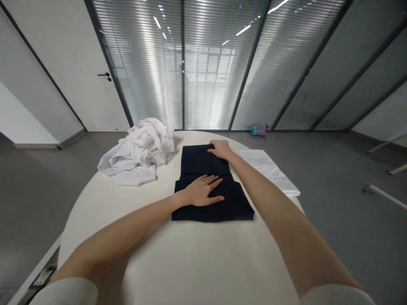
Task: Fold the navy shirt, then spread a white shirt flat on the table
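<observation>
A dark navy folded garment (235, 203) lies in the middle of a round white table (190, 262). My left hand (203, 191) rests flat on its near half, fingers stretched out and slightly apart. My right hand (220, 149) presses on the far upper edge of the garment, where a folded layer lies, fingers curved down over the cloth. Neither hand lifts anything.
A crumpled heap of white clothes (140, 150) sits on the table's far left. A folded white cloth (270, 171) lies along the right edge. On the grey floor by the glass wall lies a blue and pink bottle (260, 129).
</observation>
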`<move>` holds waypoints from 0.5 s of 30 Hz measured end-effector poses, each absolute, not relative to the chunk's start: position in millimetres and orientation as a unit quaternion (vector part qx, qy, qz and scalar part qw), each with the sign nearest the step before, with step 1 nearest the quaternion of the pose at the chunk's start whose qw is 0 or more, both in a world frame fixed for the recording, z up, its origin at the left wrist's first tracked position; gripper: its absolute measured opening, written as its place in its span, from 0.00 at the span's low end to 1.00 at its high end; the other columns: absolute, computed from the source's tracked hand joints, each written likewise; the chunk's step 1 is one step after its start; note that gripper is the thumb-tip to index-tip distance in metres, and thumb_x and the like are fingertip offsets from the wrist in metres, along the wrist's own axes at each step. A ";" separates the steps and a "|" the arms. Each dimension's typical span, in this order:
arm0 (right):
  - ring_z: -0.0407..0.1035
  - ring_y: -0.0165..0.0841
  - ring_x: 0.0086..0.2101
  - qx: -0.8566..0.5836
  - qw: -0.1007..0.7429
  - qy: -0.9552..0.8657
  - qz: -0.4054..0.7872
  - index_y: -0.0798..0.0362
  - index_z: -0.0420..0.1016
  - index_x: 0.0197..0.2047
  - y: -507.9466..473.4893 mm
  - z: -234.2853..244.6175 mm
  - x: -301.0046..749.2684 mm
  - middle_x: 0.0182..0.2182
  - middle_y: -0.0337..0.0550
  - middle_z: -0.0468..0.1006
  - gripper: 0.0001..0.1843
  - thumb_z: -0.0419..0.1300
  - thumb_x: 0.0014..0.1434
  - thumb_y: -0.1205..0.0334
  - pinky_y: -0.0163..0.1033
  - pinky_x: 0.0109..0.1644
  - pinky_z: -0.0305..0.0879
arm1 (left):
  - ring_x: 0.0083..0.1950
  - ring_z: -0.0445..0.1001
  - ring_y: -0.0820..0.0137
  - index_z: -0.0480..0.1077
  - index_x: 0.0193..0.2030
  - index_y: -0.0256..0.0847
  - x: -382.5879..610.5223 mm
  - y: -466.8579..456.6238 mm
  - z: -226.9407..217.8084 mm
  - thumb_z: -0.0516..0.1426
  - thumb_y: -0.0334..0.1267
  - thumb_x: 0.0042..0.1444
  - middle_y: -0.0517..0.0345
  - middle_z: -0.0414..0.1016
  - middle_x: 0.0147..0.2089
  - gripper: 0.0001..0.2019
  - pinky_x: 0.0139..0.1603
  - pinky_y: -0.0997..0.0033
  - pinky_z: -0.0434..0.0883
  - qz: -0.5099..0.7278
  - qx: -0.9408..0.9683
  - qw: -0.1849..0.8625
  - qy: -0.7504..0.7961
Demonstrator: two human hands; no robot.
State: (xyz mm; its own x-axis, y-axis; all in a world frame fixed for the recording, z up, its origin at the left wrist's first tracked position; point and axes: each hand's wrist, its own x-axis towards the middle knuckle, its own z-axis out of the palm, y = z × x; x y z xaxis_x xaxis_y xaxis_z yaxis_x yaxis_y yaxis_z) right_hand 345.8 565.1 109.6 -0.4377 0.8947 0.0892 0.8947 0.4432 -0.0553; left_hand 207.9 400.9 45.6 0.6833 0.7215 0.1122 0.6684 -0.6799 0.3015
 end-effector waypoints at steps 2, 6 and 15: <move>0.67 0.46 0.55 -0.493 0.098 -0.863 -0.049 0.54 0.74 0.54 547.0 128.0 350.3 0.54 0.53 0.77 0.15 0.59 0.67 0.58 0.53 0.64 0.50 | 0.75 0.54 0.53 0.55 0.74 0.33 207.1 401.9 47.8 0.48 0.61 0.67 0.37 0.54 0.74 0.38 0.74 0.50 0.51 0.126 0.903 0.149 0.382; 0.70 0.45 0.47 -0.361 0.205 -0.891 -0.183 0.54 0.76 0.47 484.8 157.1 371.1 0.44 0.50 0.79 0.09 0.59 0.67 0.59 0.49 0.56 0.54 | 0.69 0.67 0.59 0.66 0.67 0.35 202.6 409.6 49.9 0.52 0.50 0.69 0.44 0.68 0.68 0.27 0.70 0.58 0.62 0.237 0.865 0.235 0.375; 0.66 0.39 0.39 -0.247 0.211 -0.906 -0.271 0.53 0.76 0.41 371.0 127.3 410.7 0.37 0.47 0.78 0.08 0.56 0.67 0.70 0.44 0.46 0.57 | 0.65 0.71 0.58 0.68 0.63 0.41 183.2 368.0 57.6 0.48 0.42 0.72 0.50 0.74 0.64 0.19 0.69 0.55 0.64 0.200 0.897 0.115 0.377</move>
State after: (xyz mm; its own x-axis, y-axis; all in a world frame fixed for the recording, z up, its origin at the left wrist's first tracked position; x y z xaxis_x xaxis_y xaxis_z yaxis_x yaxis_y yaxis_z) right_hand 410.7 371.0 127.3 -0.7891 0.3338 0.5156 0.5619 0.7314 0.3865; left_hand 183.2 368.0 57.6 0.6354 0.7227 0.2719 0.6311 -0.6889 0.3565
